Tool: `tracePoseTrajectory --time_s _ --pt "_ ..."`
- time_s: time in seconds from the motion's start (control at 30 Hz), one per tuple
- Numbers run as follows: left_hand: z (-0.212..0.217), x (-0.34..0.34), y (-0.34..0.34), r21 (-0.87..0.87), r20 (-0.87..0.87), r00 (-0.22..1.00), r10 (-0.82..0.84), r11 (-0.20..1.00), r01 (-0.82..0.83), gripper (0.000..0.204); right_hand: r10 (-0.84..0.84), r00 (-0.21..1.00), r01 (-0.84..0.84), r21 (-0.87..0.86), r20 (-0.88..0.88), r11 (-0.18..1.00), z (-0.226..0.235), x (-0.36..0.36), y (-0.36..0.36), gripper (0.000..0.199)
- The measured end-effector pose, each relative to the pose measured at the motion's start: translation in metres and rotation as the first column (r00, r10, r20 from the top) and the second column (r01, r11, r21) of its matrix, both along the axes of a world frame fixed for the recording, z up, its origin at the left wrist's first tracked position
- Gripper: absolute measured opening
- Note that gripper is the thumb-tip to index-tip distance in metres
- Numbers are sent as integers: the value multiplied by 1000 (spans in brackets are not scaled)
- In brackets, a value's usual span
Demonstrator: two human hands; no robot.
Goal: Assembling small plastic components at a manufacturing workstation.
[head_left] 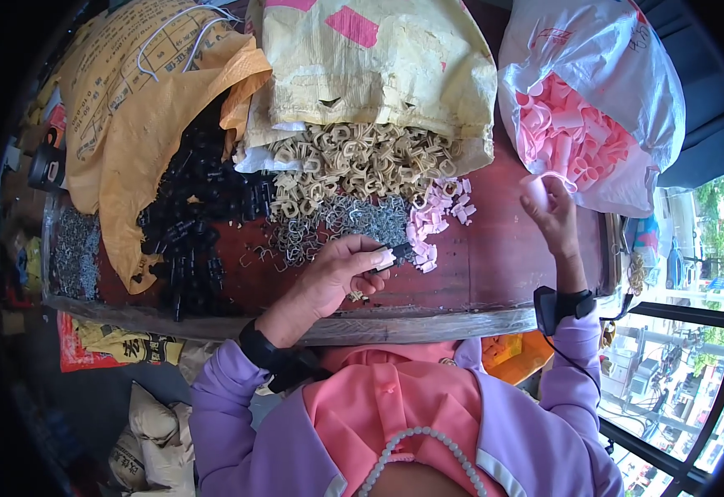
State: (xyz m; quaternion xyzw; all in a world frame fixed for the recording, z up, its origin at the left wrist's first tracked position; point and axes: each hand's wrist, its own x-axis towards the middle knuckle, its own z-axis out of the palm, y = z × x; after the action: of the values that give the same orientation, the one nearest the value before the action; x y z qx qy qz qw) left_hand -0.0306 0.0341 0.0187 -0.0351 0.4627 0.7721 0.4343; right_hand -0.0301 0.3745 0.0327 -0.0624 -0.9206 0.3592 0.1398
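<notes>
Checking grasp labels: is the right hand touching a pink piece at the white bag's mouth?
Touching. The head view shows the right hand with its fingers against a pink piece at the opening of the white bag; no gap shows between them.

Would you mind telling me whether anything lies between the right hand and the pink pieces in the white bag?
Nothing visible does. The right hand is already at the open mouth of the white bag, its fingers on a pink piece at the edge of the pink pieces.
</notes>
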Motion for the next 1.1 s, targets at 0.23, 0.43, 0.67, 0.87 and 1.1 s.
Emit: tracePoseTrajectory --time_s 0.23,0.43,0.67,0.87,1.1 --pt "2 6 -3 36 11 1000 27 999 -27 22 506 855 -468 -248 116 848 20 11 -63 44" --pt "2 8 -4 41 19 998 54 998 -55 23 422 904 -252 -888 -74 385 24 19 -91 48" --pt "5 6 -3 89 25 997 73 993 -75 26 490 870 133 -983 53 -129 9 25 -101 44" --pt "11 3 -5 40 -13 999 33 999 -33 28 616 681 -190 -717 395 670 28 39 -120 38" --pt "9 3 -2 -29 -44 997 -70 997 69 26 739 673 -721 204 -18 662 31 30 -138 46"
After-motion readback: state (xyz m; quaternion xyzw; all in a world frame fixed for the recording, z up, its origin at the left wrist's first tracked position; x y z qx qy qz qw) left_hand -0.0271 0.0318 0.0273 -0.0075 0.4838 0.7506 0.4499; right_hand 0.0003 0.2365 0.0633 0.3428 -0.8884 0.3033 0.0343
